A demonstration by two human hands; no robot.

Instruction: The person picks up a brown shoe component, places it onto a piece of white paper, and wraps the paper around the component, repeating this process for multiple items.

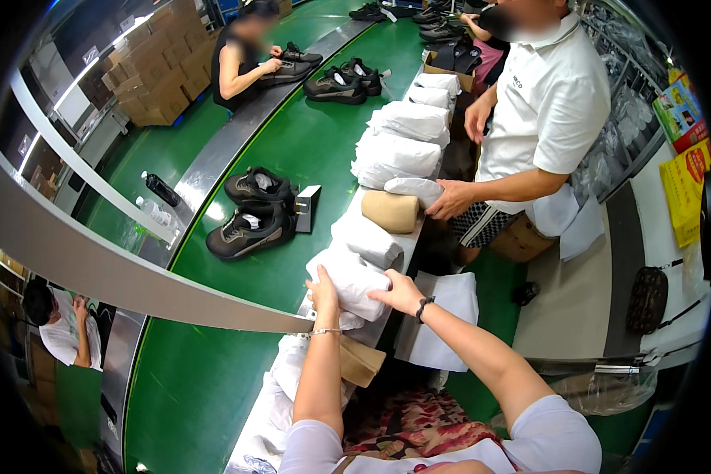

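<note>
A white paper-wrapped bundle (pixel 347 280) lies on the white ledge along the green conveyor, between my two hands. My left hand (pixel 322 292) is closed on its left end, thumb up along the side. At the right end, my right hand (pixel 399 292) grips the same bundle with the fingers bent round the paper. What the paper covers is hidden. Just beyond sit another white wrapped bundle (pixel 367 239) and a brown paper roll (pixel 390 212). A folded piece of brown paper (pixel 360 362) lies beside my left forearm.
A pair of dark shoes (pixel 254 225) with a tag stands on the green belt (pixel 213 363). A grey curved beam (pixel 134 268) crosses above it. Across the ledge, a person in white (pixel 537 103) holds a white wrapped piece (pixel 415 189). Another person (pixel 245 63) handles shoes at the far side.
</note>
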